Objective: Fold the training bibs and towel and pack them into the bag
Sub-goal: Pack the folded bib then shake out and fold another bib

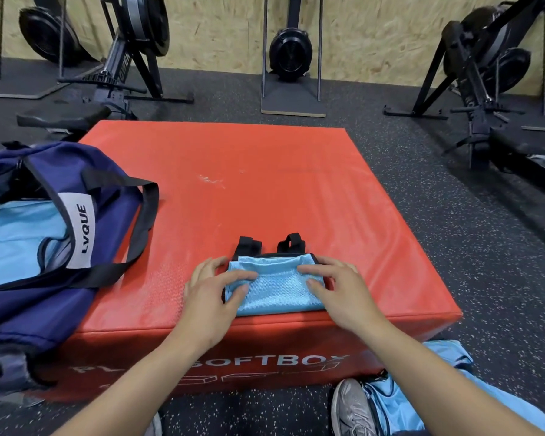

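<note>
**Head view: both hands on a folded blue bib atop the red soft box**

Head camera looks down on a red soft box [265, 190] standing on a dark speckled floor [485, 247]. Near the box's front edge, about midway along it, lies a light blue training bib [276, 286], folded into a compact, roughly rectangular packet. Its mesh fabric is edged with black trim, and two black strap loops [269, 243] stick out from the packet's far side, lying flat on the box top.

The left hand [216, 287] rests on the packet's left end, fingers spread and only slightly bent, with the fingertips on the blue fabric and the thumb over its near left corner. The right hand [334, 284] lies on the packet's right end in the same way, fingers extended across the cloth, pressing rather than gripping. Neither hand is closed around anything.

On the box's left side sits a navy bag [114, 221] with black handles and a white label, its mouth open; light blue fabric [16, 237] lies inside it. Off the box's front right corner, more light blue cloth [400, 401] lies on the floor beside a grey shoe [353, 407].
</note>
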A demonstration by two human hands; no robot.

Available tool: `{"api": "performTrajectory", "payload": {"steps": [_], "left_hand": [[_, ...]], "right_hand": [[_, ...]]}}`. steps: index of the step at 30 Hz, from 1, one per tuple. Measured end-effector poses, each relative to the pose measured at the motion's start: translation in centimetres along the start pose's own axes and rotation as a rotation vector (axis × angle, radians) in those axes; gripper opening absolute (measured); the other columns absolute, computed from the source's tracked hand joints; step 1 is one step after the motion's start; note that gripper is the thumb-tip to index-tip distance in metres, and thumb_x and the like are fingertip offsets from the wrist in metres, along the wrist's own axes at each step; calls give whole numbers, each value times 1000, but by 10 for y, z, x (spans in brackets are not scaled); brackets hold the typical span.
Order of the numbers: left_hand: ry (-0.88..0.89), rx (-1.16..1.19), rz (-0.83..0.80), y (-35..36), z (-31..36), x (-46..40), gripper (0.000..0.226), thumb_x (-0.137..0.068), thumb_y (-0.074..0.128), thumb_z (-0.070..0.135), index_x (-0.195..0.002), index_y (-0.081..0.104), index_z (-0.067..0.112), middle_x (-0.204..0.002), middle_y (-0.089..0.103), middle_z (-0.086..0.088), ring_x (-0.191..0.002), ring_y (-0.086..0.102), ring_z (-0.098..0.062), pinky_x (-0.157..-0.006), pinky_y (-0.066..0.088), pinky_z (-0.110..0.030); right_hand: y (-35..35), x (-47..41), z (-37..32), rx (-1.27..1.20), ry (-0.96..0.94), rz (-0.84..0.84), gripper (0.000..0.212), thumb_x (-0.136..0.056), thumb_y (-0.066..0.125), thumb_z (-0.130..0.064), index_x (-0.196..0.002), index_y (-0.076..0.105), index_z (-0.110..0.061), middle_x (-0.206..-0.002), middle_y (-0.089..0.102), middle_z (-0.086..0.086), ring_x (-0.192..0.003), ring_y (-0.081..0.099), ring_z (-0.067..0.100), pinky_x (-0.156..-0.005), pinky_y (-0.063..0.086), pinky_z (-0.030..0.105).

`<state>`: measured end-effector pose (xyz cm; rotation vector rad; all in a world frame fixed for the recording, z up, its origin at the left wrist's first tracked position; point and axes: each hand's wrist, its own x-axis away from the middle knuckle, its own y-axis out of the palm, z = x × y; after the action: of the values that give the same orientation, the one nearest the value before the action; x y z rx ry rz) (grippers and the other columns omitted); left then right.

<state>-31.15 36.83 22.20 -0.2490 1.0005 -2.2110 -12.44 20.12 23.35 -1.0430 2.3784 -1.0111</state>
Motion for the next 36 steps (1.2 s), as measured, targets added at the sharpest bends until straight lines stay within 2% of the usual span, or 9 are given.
{"api": "performTrajectory", "payload": {"steps": [6,10,13,15,17,20,26,30,36], "left_hand": [[35,2,-95,-2,0,3,33,-99,59,29,-123,63,52,-158,36,5,-151,13,-8,-122,10,-39],[27,208,-96,-7,0,7,41,-97,62,16,-124,63,48,-152,43,8,-148,20,-2,-122,17,-32],[76,334,-48,-14,2,9,44,-95,65,8,-121,65,43,-132,55,20,-130,45,5,-116,29,-25],[100,419,-27,-24,3,11,47,-93,67,7,-120,67,46,-119,58,23,-121,52,3,-110,33,-21],[94,533,-26,-36,5,15,48,-93,67,5,-122,68,43,-119,60,19,-122,54,0,-109,35,-19],[69,611,-30,-53,11,27,48,-92,65,-5,-124,68,29,-117,60,15,-115,60,-1,-105,44,-23],[69,519,51,-97,6,54,54,-87,66,-11,-122,69,30,-126,61,-1,-107,61,2,-92,45,-14],[81,456,131,-138,-7,73,55,-79,69,5,-120,70,43,-125,63,3,-117,59,-3,-98,41,-12],[31,409,241,-197,-33,100,60,-83,65,-7,-119,68,41,-126,63,13,-120,55,4,-99,39,-13]], "right_hand": [[11,-2,0,-50,12,53,29,-91,70,-20,-109,74,-42,-124,63,-18,-122,51,10,-110,39,36],[8,5,-11,-261,14,81,35,-91,67,-4,-107,75,-35,-110,59,-31,-107,54,-16,-93,33,-1],[6,11,-22,-472,-5,90,40,-91,63,3,-106,76,-32,-119,64,-18,-106,59,-12,-95,44,10],[1,16,-32,-601,0,68,39,-91,62,6,-107,77,-27,-123,64,-10,-96,65,0,-83,50,16],[-4,21,-42,-694,10,31,39,-91,63,6,-108,77,-25,-126,62,-12,-94,69,12,-80,54,29],[-7,31,-57,-793,18,-15,40,-89,63,9,-110,76,-22,-126,64,-10,-97,69,13,-87,56,40],[3,45,-96,-873,25,-85,41,-87,63,13,-110,75,-19,-126,67,8,-94,69,15,-78,57,30],[19,50,-133,-879,-8,-140,42,-86,64,12,-111,75,-20,-121,69,12,-88,69,17,-71,57,28],[52,51,-195,-897,-52,-230,43,-85,65,13,-111,74,-19,-108,73,17,-80,68,20,-72,55,35]]}}
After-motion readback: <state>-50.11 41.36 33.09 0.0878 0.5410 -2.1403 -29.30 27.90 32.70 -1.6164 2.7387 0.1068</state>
